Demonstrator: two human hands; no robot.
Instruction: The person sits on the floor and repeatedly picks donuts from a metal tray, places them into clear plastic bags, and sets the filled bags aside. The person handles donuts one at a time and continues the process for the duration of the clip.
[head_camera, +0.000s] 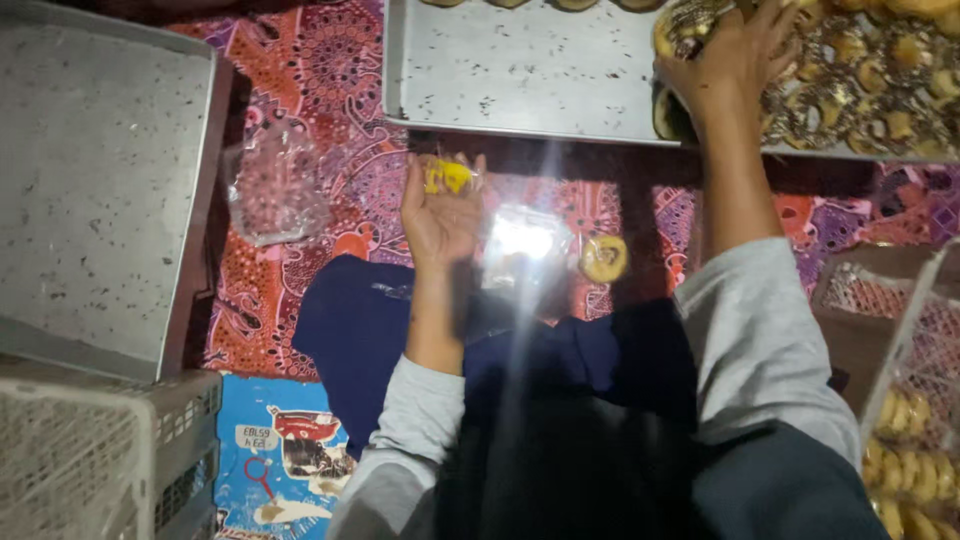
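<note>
Left hand (440, 215) is up, palm open toward the camera, fingers loosely curled around a small clear wrapper (449, 177) with a yellow label that lies across the fingertips, so it is cradled more than gripped. Right hand (733, 62) is stretched far forward onto the metal tray (520, 70), fingers spread and closing over a chocolate-topped doughnut (683, 25) at the tray's near right part; the grasp looks loose, and I cannot tell whether the fingers have clamped on it. Just beneath that wrist sits another dark doughnut (668, 113) at the tray's front edge. To the right of the hand the tray is packed with more topped doughnuts (870, 75), touching one another in rows, while its left half shows bare metal speckled with crumbs. Between the arms, on the red and purple patterned cloth (310, 90), lies a wrapped doughnut (604, 258), glare shining off the plastic beside it. Left of the left hand lies a crumpled clear bag (272, 188) on the cloth. Further left, a second tray (100, 190), also crumb-speckled, rests over a white crate (110, 455). Down at the right edge, another crate (905, 330) holds plain doughnuts (915, 470) stacked on edge. Grey sleeves cover both arms, dark blue fabric over the lap.
</note>
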